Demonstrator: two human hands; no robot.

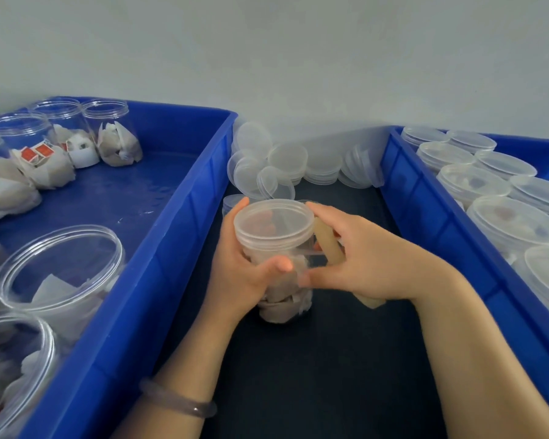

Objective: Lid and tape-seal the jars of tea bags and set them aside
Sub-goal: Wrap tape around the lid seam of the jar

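Pale grey wall behind; dark tabletop (298, 375) running between two blue bins. To one side, in the left bin (178, 217), open jars (61, 267) of tea bags, none lidded. To the other, in the right bin (425, 198), lidded jars (504, 223) packed close together. At the back, between the bins, loose lids (286, 160) in a heap.

Mid-tabletop, upright and full of tea bags: the jar (282, 299), with its lid (273, 220) already on. Round its body, the left hand (238, 274), fingers curled behind and thumb across the front, a bracelet (178, 403) at the wrist. Just beside the jar, the right hand (362, 258), clasping a tan tape roll (328, 245), with a clear strip of tape (311, 253) drawn across towards the seam under the lid.

Judged as the taping step, and early in it: strip apparently meeting the seam, wrap round the jar not yet made. Next, most likely: turning the jar with the left hand while feeding from the roll, keeping the strip level over the join of lid and jar, then tearing off and pressing the end flat. Only after that, setting aside among the lidded jars
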